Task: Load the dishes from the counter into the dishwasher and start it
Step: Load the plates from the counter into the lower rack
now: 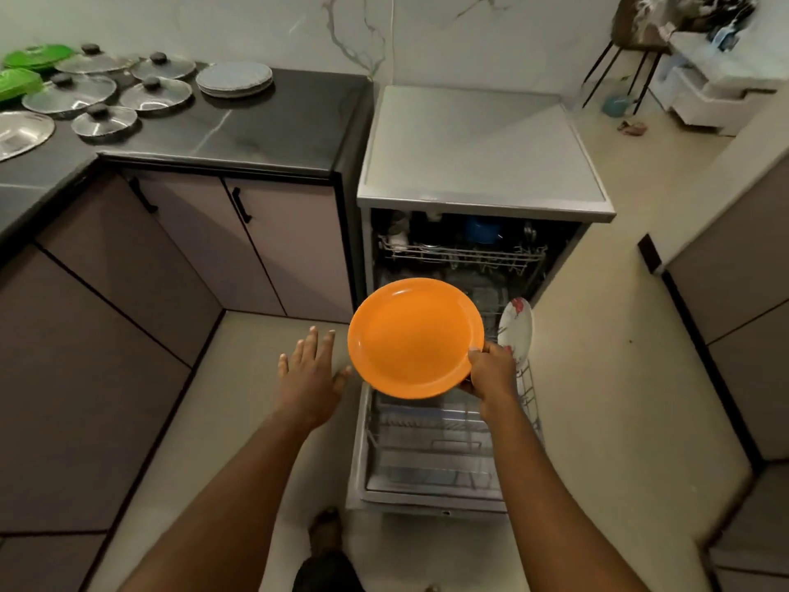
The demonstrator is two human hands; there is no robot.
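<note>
My right hand (491, 371) grips an orange plate (412, 337) by its right rim, holding it face up above the pulled-out lower rack (431, 446) of the open dishwasher (482, 198). My left hand (309, 367) hovers with fingers spread just left of the plate, holding nothing. A white plate with a red flower pattern (515, 329) stands upright at the rack's right side. The upper rack (463, 252) holds a blue item and other dishes. On the black counter (264, 121) lie a stack of pale plates (235, 79), several steel lids (104, 85) and green lids (25, 68).
Cabinets with black handles (239, 237) line the left side below the counter. Another cabinet (734, 318) stands to the right of the dishwasher. My foot (326, 527) is on the beige floor by the open dishwasher door. Chair legs and white furniture (700, 83) stand at the far right.
</note>
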